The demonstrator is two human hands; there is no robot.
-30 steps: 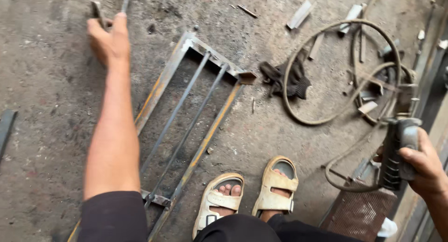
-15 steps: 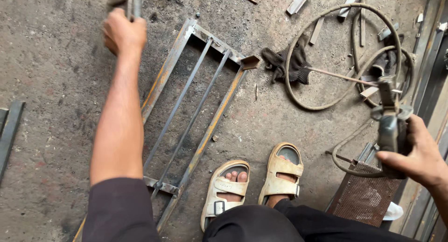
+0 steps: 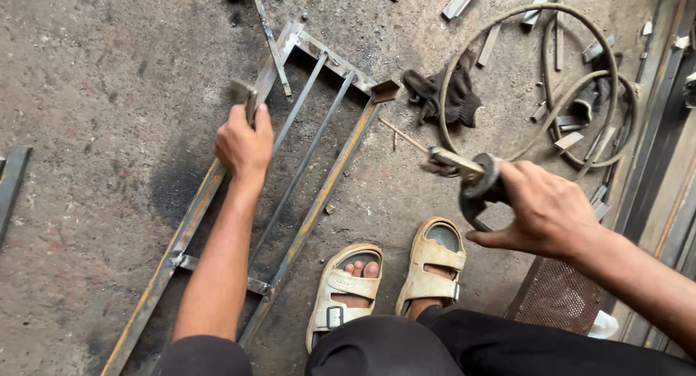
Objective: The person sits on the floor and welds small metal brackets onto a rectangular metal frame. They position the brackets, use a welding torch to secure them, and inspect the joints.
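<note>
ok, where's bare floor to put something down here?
Bare concrete left of the metal frame, out to the flat bar at the edge. Smaller patch between frame and sandals. Crowded upper right: hose coil, glove, offcuts.

Count: one metal frame (image 3: 217,202) under the left hand (image 3: 245,140), with two thin inner rods. One short metal piece (image 3: 246,97) in that hand. One rod holder (image 3: 475,184) in the right hand (image 3: 547,209). One coiled cable (image 3: 536,79) and one dark glove (image 3: 446,93) beyond the right hand. Two sandals (image 3: 384,282) between the hands. Several loose metal offcuts near the cable, too jumbled for an exact number.
</note>
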